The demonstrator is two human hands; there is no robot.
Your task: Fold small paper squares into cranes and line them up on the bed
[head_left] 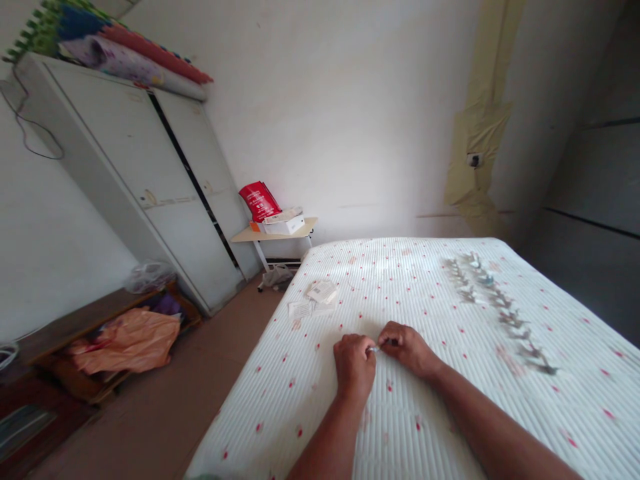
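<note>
Close together over the middle of the white mattress [395,413], my two hands meet at a small folded piece of paper [374,349]. My left hand [354,360] pinches it between thumb and fingers. From the other side, the fingertips of my right hand [406,347] close on its right end. Most of the paper is hidden by the fingers, so its shape cannot be made out. Farther up and left on the mattress lies a loose stack of printed paper squares [320,293]. To the right, several small folded paper figures [510,317], somewhat blurred and resembling cranes, stand in two rows.
A small table [243,235] beyond the mattress's far left corner carries a red bag [259,201] and a white box [285,225]. At left stand a grey cabinet [150,167] topped with rolled mats [135,63], and a low wooden bench holding an orange plastic bag [133,340].
</note>
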